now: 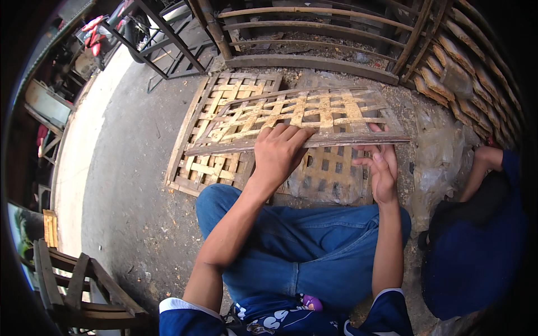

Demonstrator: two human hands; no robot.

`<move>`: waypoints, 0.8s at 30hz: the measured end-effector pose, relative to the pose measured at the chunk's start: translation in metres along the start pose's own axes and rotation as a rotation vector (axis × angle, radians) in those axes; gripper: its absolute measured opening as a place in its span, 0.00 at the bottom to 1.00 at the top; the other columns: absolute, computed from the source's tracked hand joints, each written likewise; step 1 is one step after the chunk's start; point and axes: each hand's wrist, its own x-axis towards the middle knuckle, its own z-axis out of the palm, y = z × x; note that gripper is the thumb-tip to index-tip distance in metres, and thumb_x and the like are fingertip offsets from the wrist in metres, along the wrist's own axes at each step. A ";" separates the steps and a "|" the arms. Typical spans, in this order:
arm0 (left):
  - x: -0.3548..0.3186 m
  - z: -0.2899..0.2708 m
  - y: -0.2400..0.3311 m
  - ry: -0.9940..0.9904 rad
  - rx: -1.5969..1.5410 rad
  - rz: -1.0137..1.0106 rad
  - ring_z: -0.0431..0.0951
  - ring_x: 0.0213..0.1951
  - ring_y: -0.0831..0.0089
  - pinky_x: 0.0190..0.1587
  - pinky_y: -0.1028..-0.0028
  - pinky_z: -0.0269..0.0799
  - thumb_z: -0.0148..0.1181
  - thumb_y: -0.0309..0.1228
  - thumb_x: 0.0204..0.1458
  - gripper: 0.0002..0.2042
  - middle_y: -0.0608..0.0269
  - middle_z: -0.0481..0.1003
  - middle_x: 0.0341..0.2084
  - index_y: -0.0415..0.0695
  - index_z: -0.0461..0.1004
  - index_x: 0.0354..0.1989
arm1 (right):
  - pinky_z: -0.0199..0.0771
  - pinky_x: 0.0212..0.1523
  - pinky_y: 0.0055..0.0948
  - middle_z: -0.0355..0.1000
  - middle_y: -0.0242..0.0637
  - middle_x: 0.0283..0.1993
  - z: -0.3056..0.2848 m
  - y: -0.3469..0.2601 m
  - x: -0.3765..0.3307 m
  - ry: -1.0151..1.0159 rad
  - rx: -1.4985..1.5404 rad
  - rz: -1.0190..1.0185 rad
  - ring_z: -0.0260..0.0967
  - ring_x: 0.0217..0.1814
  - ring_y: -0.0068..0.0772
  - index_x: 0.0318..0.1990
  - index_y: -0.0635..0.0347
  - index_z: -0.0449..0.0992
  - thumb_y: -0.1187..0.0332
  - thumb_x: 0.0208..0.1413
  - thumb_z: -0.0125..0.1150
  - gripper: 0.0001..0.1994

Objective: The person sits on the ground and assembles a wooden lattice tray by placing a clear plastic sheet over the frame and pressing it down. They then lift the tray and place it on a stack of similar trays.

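A woven bamboo lattice tray (302, 109) with a wooden frame is held tilted up in front of me, above my crossed legs. My left hand (282, 148) is closed over its near rail, left of the middle. Near the rail's right end, my right hand (382, 165) supports the tray loosely from below. Some right fingers pass behind the rail, while others curl in front, spread apart. Under the tray lie another lattice tray (210, 162) at left and a lattice panel (330, 187) that looks covered in clear plastic.
A wooden rack (319, 61) stands at the far side, with a metal frame (162, 42) to its left. Stacked lattice trays (465, 73) lean at far right. A person in dark blue (476, 235) sits close on my right. Wooden framework (84, 285) stands at lower left.
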 end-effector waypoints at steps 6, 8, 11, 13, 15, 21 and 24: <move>0.039 -0.025 -0.046 0.358 0.131 0.125 0.73 0.38 0.70 0.44 0.66 0.60 0.70 0.37 0.44 0.17 0.71 0.74 0.31 0.52 0.76 0.44 | 0.75 0.53 0.35 0.52 0.50 0.72 0.001 0.004 0.003 0.063 -0.032 0.027 0.65 0.62 0.39 0.73 0.68 0.48 0.64 0.61 0.54 0.36; 0.056 -0.039 -0.064 0.413 0.146 0.121 0.73 0.38 0.69 0.45 0.67 0.59 0.71 0.36 0.45 0.18 0.69 0.75 0.32 0.51 0.76 0.45 | 0.73 0.57 0.36 0.51 0.50 0.73 -0.002 0.008 0.006 0.128 -0.139 -0.010 0.63 0.65 0.40 0.73 0.67 0.49 0.65 0.61 0.57 0.37; 0.089 -0.086 -0.086 0.626 0.057 0.199 0.76 0.35 0.69 0.40 0.70 0.63 0.73 0.32 0.45 0.20 0.67 0.78 0.35 0.48 0.77 0.48 | 0.65 0.65 0.40 0.49 0.50 0.74 -0.012 0.025 0.010 0.257 -0.336 -0.055 0.57 0.70 0.44 0.74 0.66 0.48 0.66 0.60 0.60 0.38; 0.109 -0.105 -0.086 0.667 -0.046 0.134 0.78 0.32 0.68 0.36 0.68 0.70 0.74 0.33 0.47 0.19 0.64 0.78 0.33 0.44 0.78 0.47 | 0.58 0.70 0.44 0.49 0.50 0.74 -0.023 0.029 0.013 0.335 -0.502 -0.092 0.54 0.73 0.46 0.74 0.65 0.47 0.65 0.60 0.61 0.39; 0.127 -0.117 -0.089 0.707 -0.047 0.165 0.79 0.30 0.68 0.34 0.69 0.73 0.73 0.34 0.49 0.19 0.62 0.78 0.32 0.43 0.77 0.48 | 0.54 0.72 0.46 0.49 0.51 0.74 -0.022 0.027 0.016 0.345 -0.324 -0.107 0.52 0.74 0.49 0.74 0.65 0.45 0.66 0.60 0.62 0.40; 0.159 -0.124 -0.100 0.520 -0.023 0.245 0.77 0.30 0.54 0.34 0.66 0.72 0.67 0.31 0.51 0.18 0.47 0.75 0.31 0.37 0.75 0.49 | 0.60 0.69 0.47 0.57 0.56 0.69 -0.017 0.007 0.009 0.121 0.239 -0.097 0.59 0.70 0.51 0.71 0.67 0.51 0.60 0.58 0.57 0.37; 0.170 -0.105 -0.125 0.340 0.035 0.178 0.82 0.34 0.55 0.36 0.62 0.77 0.64 0.51 0.55 0.23 0.53 0.81 0.33 0.45 0.78 0.48 | 0.66 0.64 0.47 0.70 0.55 0.57 -0.037 0.017 0.004 -0.019 0.396 -0.029 0.69 0.61 0.50 0.60 0.69 0.66 0.58 0.59 0.55 0.27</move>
